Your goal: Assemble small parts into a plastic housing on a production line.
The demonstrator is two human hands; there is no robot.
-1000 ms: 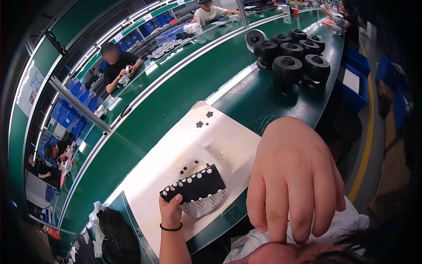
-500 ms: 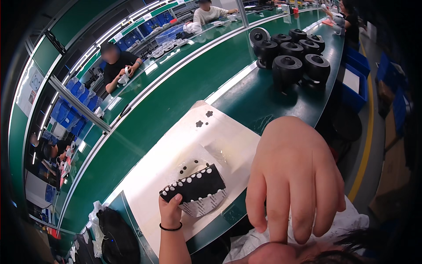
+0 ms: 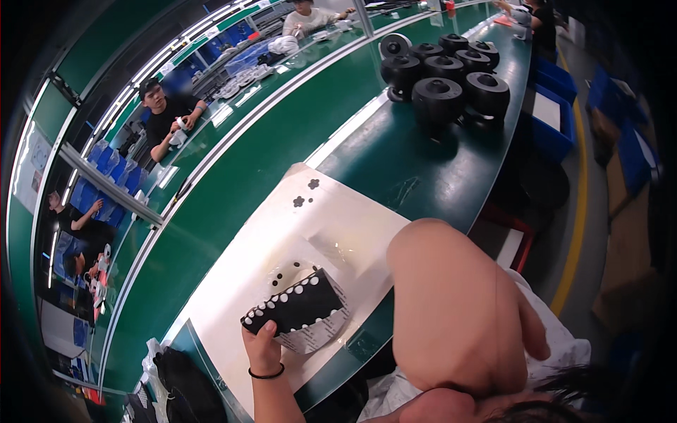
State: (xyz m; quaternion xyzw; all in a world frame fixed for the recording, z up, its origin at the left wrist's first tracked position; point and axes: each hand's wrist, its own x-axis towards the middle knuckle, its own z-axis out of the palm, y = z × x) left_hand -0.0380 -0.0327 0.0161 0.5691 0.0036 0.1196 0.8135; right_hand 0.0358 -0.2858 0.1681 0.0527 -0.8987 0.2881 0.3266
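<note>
My left hand grips a black sticker sheet by its near left corner, thumb on top. Rows of white round gaps run along the sheet's two long edges, and printed white backing paper shows below it. Beyond the sheet, several small black dots lie on a clear film piece on the white board. My right hand is raised close to the camera, back of the hand showing. Its fingertips are hidden, so whether it holds anything does not show.
Several black rounded housings stand on the green table at the far right. Two black flower-shaped pieces lie on the board's far end. Blue bins are right of the table. A black bag sits lower left. People work across the bench.
My right hand has turned and its fingers, seen pointing down before, are now mostly out of sight. The view has shifted slightly; my left hand still keeps the sticker sheet.
</note>
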